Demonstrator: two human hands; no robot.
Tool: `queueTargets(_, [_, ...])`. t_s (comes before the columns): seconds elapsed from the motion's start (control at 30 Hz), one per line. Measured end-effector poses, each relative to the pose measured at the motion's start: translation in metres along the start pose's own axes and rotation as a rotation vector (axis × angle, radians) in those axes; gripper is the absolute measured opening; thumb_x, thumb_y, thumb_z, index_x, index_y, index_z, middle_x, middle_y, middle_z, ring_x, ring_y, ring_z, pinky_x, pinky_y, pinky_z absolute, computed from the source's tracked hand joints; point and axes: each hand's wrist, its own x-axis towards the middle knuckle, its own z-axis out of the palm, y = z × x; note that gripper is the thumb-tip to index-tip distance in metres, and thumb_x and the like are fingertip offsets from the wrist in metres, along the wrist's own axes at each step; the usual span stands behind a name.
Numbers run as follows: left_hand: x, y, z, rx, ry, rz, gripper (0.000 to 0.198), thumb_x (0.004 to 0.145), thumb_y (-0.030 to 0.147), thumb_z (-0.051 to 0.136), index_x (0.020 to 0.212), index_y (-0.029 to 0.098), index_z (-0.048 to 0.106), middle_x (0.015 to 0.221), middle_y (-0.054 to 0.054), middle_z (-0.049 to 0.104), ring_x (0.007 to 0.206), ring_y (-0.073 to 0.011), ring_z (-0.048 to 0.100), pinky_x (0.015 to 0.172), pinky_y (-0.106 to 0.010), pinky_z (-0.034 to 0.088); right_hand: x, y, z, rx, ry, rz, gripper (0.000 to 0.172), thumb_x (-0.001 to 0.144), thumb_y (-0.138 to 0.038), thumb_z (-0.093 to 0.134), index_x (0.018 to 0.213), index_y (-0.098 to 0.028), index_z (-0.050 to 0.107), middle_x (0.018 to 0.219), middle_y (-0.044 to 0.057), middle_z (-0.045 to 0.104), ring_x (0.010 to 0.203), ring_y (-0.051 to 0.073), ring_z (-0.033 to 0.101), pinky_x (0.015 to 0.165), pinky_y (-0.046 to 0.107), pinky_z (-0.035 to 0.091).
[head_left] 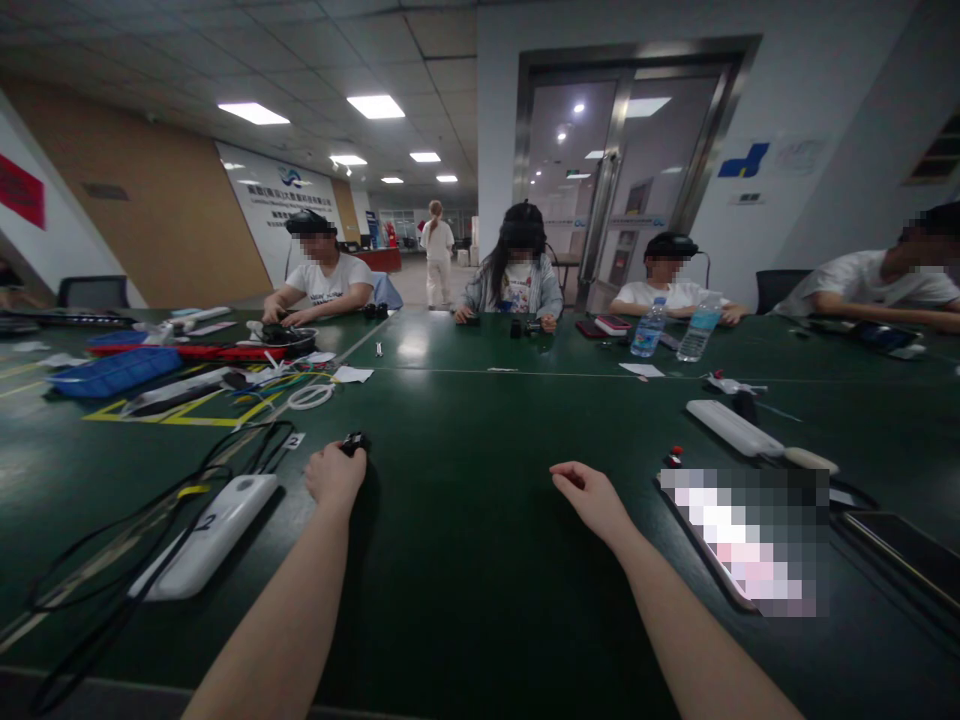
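Observation:
My left hand [335,476] is on the green table, left of the middle, its fingers closed around a small black object [355,442] with light marks on it. Only the far end of this object shows past my fingers, so its kind is unclear. To the right, my right hand [589,497] rests on its side on the tabletop, fingers loosely bent and thumb slightly apart, with nothing visible in it. Beside my left forearm lies a white power bank [214,535] marked 2, with black cables [169,515]. A phone [709,550] with a blurred screen lies right of my right hand.
Further right are another phone [911,550], a white elongated device [735,428] and a small red-and-black item [674,457]. Two water bottles [649,328] stand farther back. At the left are a blue tray [116,372] and tangled cables. Several people sit around the table.

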Motion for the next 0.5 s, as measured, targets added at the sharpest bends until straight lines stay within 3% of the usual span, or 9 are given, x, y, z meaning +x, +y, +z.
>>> queueTargets(0.5, [0.0018,-0.001,0.0012,0.001,0.01,-0.022,0.054,0.075,0.043,0.051,0.118,0.012,0.057,0.115,-0.021,0.056,0.108,-0.0345,0.051,0.088,-0.043,0.042,0.0047,0.008,0.0011,-0.003,0.005,-0.02,0.025,0.08,-0.029,0.052,0.101,-0.022,0.063,0.1,0.003,0.064,0.094,0.018,0.059,0.085,0.035,0.045])
